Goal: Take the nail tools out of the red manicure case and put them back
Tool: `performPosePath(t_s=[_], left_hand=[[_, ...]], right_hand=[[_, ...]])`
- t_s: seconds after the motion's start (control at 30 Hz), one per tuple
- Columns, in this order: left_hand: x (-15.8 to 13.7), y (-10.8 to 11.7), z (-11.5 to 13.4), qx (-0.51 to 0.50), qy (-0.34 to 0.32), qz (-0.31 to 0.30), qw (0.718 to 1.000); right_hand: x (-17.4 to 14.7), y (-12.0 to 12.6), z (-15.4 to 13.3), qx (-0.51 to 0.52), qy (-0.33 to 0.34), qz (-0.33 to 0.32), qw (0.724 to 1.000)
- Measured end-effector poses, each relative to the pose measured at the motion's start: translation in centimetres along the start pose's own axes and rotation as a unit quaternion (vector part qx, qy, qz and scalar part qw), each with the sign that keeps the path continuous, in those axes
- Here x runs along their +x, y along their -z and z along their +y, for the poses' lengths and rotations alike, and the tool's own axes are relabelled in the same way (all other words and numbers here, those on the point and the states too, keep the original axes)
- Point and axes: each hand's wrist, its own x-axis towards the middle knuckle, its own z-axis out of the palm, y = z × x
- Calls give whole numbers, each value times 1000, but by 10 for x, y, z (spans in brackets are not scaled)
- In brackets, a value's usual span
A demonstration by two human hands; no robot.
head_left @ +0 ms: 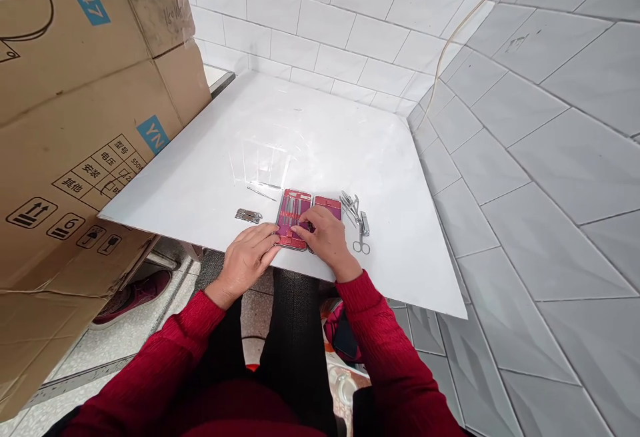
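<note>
The open red manicure case (300, 218), lined with slim metal tools, lies at the lower centre of the frame near the front edge of the glossy white worktop (310, 137). The left hand (247, 258) rests flat and loosely open against the case's near left corner. The right hand (327, 237) has its fingers curled, pinching something in the case; what exactly, I cannot tell. A loose heap of steel scissors and clippers (356, 218) lies just right of it, a flat metal nail clipper (249, 216) left of it.
</note>
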Motion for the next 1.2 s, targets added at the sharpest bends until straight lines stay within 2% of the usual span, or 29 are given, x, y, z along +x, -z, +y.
performPosePath(t_s=[0.2,0.37,0.77,1.2], left_hand=[[1,-2,1,5,-13,20,1000],[1,-2,0,11,-15,23,1000],[-1,-4,-1,21,-26,33,999],[-1,-4,-2,28,-28,29,999]], right_hand=[[-1,1,0,32,-12,7,999],[-5,2,1,43,-20,46,998],[-8,1,5,6,55,47,997],[-9,-4,6,30,56,61,996]])
